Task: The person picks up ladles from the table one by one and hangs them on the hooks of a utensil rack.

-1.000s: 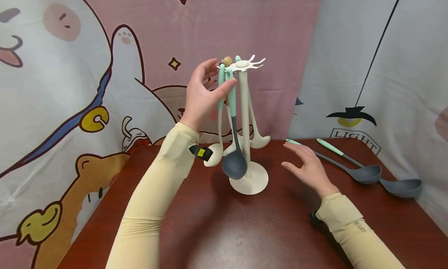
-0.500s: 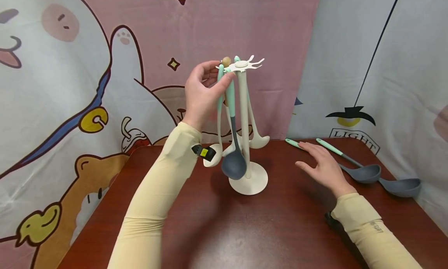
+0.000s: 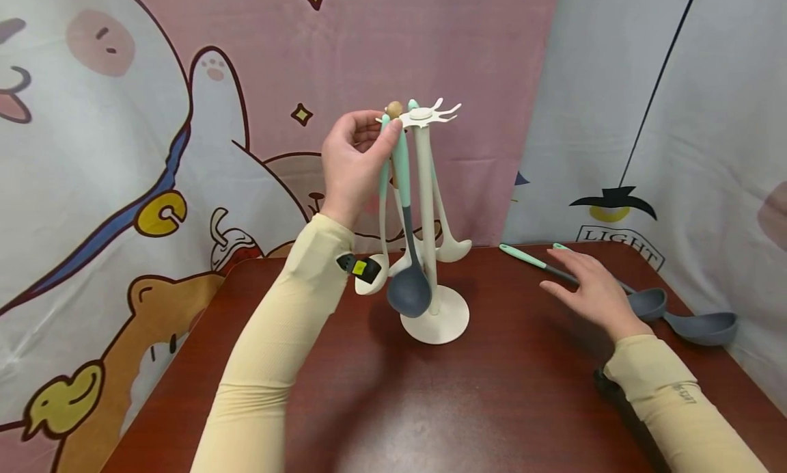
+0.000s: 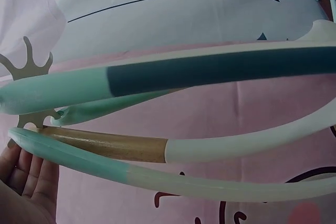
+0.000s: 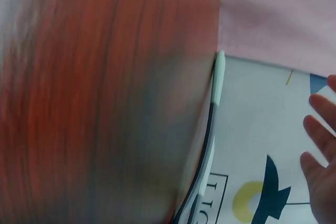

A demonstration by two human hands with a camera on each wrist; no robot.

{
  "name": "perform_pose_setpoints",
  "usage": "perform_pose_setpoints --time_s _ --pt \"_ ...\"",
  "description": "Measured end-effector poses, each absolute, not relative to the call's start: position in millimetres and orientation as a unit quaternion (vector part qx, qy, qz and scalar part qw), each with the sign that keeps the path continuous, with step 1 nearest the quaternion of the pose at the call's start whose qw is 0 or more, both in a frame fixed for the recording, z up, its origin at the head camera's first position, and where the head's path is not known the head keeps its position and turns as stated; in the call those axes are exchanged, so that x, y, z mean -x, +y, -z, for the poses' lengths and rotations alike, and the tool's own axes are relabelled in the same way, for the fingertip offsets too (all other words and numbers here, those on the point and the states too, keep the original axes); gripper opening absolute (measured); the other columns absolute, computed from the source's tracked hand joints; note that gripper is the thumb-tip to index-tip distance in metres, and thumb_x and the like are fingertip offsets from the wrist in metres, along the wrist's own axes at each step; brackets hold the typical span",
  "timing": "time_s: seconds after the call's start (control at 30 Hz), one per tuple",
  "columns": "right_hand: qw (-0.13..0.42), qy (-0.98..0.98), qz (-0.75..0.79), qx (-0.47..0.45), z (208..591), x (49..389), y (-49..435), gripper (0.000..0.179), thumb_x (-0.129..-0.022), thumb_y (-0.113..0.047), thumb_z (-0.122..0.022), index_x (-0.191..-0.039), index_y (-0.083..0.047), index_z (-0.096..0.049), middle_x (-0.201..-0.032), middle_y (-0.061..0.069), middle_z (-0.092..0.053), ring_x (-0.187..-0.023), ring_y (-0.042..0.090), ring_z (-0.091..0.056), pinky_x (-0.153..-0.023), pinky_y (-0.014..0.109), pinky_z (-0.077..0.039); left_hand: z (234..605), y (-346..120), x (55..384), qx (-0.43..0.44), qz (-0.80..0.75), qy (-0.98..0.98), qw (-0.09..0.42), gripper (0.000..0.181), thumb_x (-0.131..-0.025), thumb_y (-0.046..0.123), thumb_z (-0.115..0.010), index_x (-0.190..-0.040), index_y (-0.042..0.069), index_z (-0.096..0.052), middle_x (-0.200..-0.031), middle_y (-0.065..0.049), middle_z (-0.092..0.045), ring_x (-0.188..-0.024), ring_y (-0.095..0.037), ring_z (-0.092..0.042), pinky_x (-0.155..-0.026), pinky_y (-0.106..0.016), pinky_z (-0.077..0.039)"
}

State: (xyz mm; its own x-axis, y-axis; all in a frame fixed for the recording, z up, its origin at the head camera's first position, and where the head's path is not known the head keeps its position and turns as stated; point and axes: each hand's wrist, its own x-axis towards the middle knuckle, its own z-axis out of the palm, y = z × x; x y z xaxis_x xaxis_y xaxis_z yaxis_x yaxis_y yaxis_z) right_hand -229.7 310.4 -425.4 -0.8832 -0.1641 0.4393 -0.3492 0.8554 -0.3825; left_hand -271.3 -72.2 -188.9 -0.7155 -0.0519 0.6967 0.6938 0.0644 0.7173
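A white utensil rack (image 3: 425,217) with a round base stands on the table. My left hand (image 3: 353,164) grips its hooked top, thumb over the upper end of a mint-handled grey ladle (image 3: 409,292) and fingers curled by the hooks. Also hanging there are a white ladle (image 3: 372,286) with a mint handle, a utensil with a wooden handle (image 4: 110,147), and another white ladle (image 3: 453,249) behind the post. Fingers spread, my right hand (image 3: 590,292) is over two grey ladles lying at the right, partly covering the nearer ladle (image 3: 521,254); the other ladle (image 3: 707,328) shows its bowl.
The dark red table (image 3: 455,404) reaches back to a printed cloth (image 3: 473,42) hung behind it. More cloth hangs along the right side, close to the lying ladles. Each wrist wears a small black camera (image 3: 363,268).
My right hand has moved right, away from the rack and over the lying ladles. The left thumb has closed in on the rack's top beside the grey ladle's handle. The hanging utensils stay put.
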Motion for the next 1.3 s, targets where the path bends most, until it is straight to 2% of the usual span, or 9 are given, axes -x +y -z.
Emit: perform_pose_setpoints --time_s 0.17,0.37,0.73,1.0,1.3 --pt "0.156 -0.962 -0.206 -0.092 425.5 234.5 322.2 0.080 -0.089 -0.049 -0.071 -0.149 -0.005 -0.041 -0.144 0.027 -0.045 -0.130 0.048 -0.037 -0.099 0.068 -0.032 188.4 -70.9 271.6 0.245 0.638 -0.667 0.295 0.030 -0.087 0.018 -0.074 -0.106 -0.003 -0.066 -0.095 -0.006 -0.064 -0.088 -0.019 -0.062 -0.081 -0.028 -0.051" --pt "0.112 -0.973 -0.194 -0.062 429.8 245.3 333.9 0.083 -0.090 -0.051 -0.069 -0.148 0.000 -0.039 -0.142 0.033 -0.042 -0.129 0.052 -0.035 -0.100 0.070 -0.031 188.5 -68.1 271.2 0.260 0.629 -0.668 0.301 0.030 -0.088 0.016 -0.073 -0.107 -0.005 -0.064 -0.094 -0.007 -0.064 -0.086 -0.018 -0.061 -0.079 -0.027 -0.051" --pt "0.056 -0.978 -0.193 -0.049 435.2 256.3 339.6 0.091 -0.090 -0.058 -0.063 -0.147 0.008 -0.035 -0.141 0.039 -0.037 -0.128 0.056 -0.032 -0.100 0.071 -0.029 187.8 -62.0 270.4 0.260 0.637 -0.665 0.291 0.027 -0.088 0.016 -0.073 -0.105 -0.003 -0.063 -0.095 -0.007 -0.063 -0.087 -0.019 -0.061 -0.080 -0.027 -0.052" --pt "0.043 -0.981 -0.185 -0.033 436.2 264.5 340.0 0.086 -0.089 -0.050 -0.068 -0.143 0.011 -0.038 -0.137 0.041 -0.040 -0.126 0.057 -0.035 -0.098 0.071 -0.032 187.9 -62.0 269.2 0.256 0.633 -0.670 0.292 0.027 -0.088 0.016 -0.073 -0.105 -0.002 -0.064 -0.095 -0.006 -0.063 -0.088 -0.020 -0.061 -0.080 -0.027 -0.052" --pt "0.023 -0.985 -0.170 0.022 438.2 270.1 340.3 0.077 -0.087 -0.039 -0.072 -0.138 0.011 -0.043 -0.126 0.040 -0.046 -0.114 0.055 -0.046 -0.085 0.068 -0.042 188.0 -61.8 268.4 0.261 0.630 -0.670 0.294 0.028 -0.088 0.016 -0.073 -0.107 -0.002 -0.063 -0.096 -0.007 -0.063 -0.089 -0.020 -0.061 -0.080 -0.027 -0.052"
